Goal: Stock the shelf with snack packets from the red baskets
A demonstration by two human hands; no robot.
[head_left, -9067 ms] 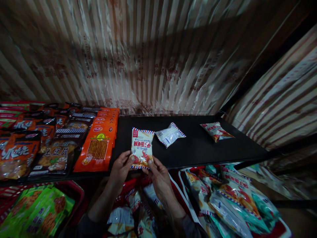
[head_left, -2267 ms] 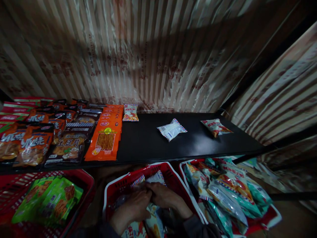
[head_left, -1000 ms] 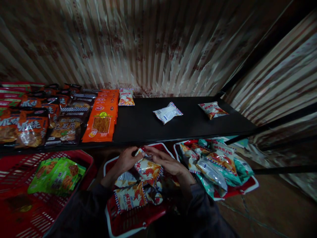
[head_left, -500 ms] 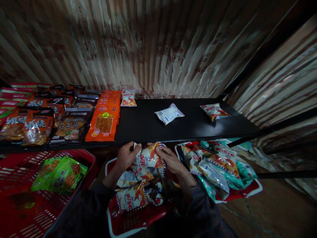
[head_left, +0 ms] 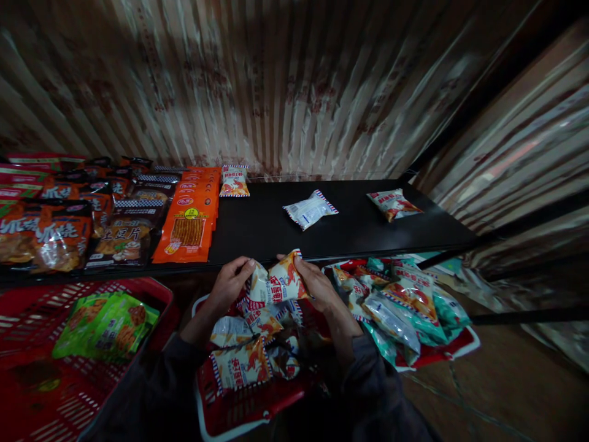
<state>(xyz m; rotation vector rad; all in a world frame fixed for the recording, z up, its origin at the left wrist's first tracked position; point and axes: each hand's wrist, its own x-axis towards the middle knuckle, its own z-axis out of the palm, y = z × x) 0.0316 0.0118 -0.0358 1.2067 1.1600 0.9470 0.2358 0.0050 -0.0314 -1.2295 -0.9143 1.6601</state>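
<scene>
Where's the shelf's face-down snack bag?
Head view, just right of centre: face-down snack bag on the black shelf, between two bags showing fronts, beyond the right hand.

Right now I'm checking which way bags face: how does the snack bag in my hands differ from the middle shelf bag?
The held snack bag shows red lettering and orange artwork; the middle bag shows a mostly white side. The held snack bag is gripped by the left hand and right hand; the middle bag lies on the black shelf. Both have striped edging.

wht/orng pkt [head_left: 286,277], blk shelf [head_left: 257,230], red bskt [head_left: 251,406]
</scene>
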